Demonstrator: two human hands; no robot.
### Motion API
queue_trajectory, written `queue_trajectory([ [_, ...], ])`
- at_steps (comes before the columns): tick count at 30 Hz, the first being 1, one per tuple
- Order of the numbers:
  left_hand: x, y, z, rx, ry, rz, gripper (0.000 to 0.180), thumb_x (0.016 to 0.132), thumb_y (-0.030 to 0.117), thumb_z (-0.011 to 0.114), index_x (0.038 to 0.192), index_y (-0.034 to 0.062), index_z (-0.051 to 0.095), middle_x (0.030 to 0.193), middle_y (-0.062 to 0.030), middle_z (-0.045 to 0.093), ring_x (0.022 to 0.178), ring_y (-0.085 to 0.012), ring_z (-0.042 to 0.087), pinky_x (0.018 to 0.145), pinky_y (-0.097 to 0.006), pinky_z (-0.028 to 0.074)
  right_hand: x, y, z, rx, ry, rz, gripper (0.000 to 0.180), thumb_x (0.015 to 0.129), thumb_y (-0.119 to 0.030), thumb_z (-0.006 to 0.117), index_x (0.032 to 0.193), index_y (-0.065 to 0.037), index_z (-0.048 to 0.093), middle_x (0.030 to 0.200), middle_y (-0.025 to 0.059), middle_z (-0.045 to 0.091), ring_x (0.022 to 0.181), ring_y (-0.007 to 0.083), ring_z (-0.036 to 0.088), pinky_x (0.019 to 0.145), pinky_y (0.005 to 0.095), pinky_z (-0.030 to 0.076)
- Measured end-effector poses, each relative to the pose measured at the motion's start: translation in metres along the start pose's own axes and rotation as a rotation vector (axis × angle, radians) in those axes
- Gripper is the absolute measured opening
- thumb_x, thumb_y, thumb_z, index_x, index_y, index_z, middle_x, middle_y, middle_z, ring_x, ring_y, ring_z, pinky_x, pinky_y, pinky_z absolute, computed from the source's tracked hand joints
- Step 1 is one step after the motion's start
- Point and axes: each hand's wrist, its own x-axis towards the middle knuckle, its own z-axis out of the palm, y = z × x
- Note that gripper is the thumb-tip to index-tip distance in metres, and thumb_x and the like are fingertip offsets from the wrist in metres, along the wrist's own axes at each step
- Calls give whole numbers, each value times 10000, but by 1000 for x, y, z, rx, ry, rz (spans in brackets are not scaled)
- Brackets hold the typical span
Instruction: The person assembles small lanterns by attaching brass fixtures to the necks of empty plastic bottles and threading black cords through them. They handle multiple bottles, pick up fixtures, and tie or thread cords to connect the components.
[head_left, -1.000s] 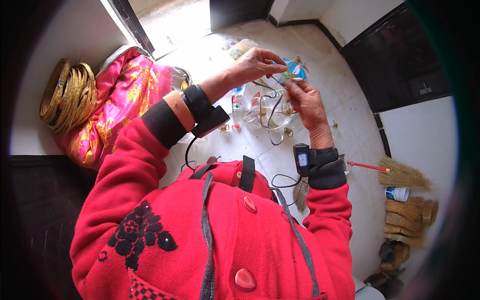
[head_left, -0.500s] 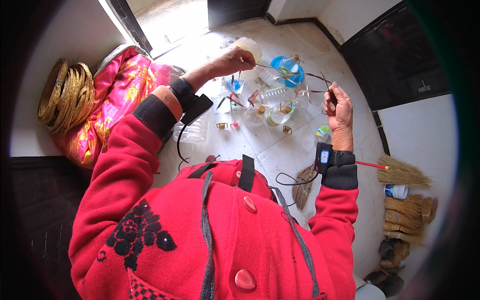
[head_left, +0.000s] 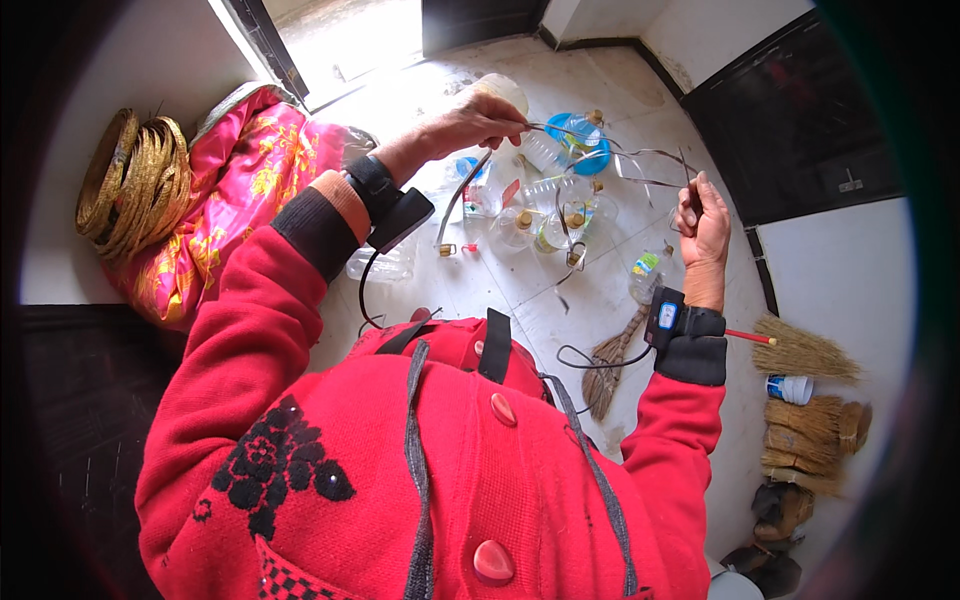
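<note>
Both arms reach forward over a pile of clear plastic bottles on the floor. My left hand pinches thin brownish strips, with one loose end hanging below it toward the floor. Out to the right, my right hand is closed on the other end of the strips, the fingers curled with the tip of a strip sticking up. Between the two hands the strips sag a little and twist. What the strips are made of I cannot make out.
Behind the bottles is a blue basin. A labelled bottle and a broom head lie near my right forearm. Straw brooms line the right wall. Golden coils rest against pink patterned cloth at left.
Both hands have moved slightly to the right, the right one farther, so they are wider apart. A longer strip end now dangles from my left hand.
</note>
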Motion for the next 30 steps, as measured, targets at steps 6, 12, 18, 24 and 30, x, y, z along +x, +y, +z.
queue_trajectory([
  [6, -3, 6, 19, -275, -146, -54, 178, 850, 160, 522, 884, -3, 584, 689, -50, 605, 477, -38, 425, 432, -156, 339, 15, 2, 15, -68, 58, -78, 163, 853, -190, 512, 863, -37, 568, 732, 59, 600, 510, 36, 466, 411, 141, 342],
  [12, -1, 7, 45, -641, -157, -120, 171, 872, 142, 476, 880, -14, 544, 716, -58, 605, 490, -33, 415, 440, -137, 342, 6, 28, 63, -469, -52, -68, 248, 829, -214, 551, 1027, -65, 560, 861, 38, 620, 750, 74, 547, 685, 217, 412],
  [18, 5, 6, 64, -626, -138, -45, 159, 869, 136, 476, 874, -7, 546, 707, -60, 603, 490, -32, 450, 436, -150, 342, -5, 30, 91, -351, -346, 83, 328, 786, -156, 600, 1072, -9, 533, 857, 52, 600, 817, 99, 545, 791, 241, 418],
  [24, 3, 9, 70, -458, -161, -2, 198, 830, 155, 556, 965, 14, 529, 755, -53, 608, 601, -68, 513, 540, -190, 408, -8, 25, 99, -357, -294, -1, 231, 816, -198, 562, 936, -5, 604, 794, 52, 612, 761, 105, 564, 669, 227, 452],
  [30, 3, 11, 71, -366, -217, 138, 247, 842, 120, 528, 1059, 17, 473, 938, -128, 603, 909, -145, 566, 765, -242, 458, -8, 24, 94, -224, -187, 34, 211, 820, -182, 556, 903, 4, 610, 771, 78, 627, 654, 129, 598, 604, 239, 486],
])
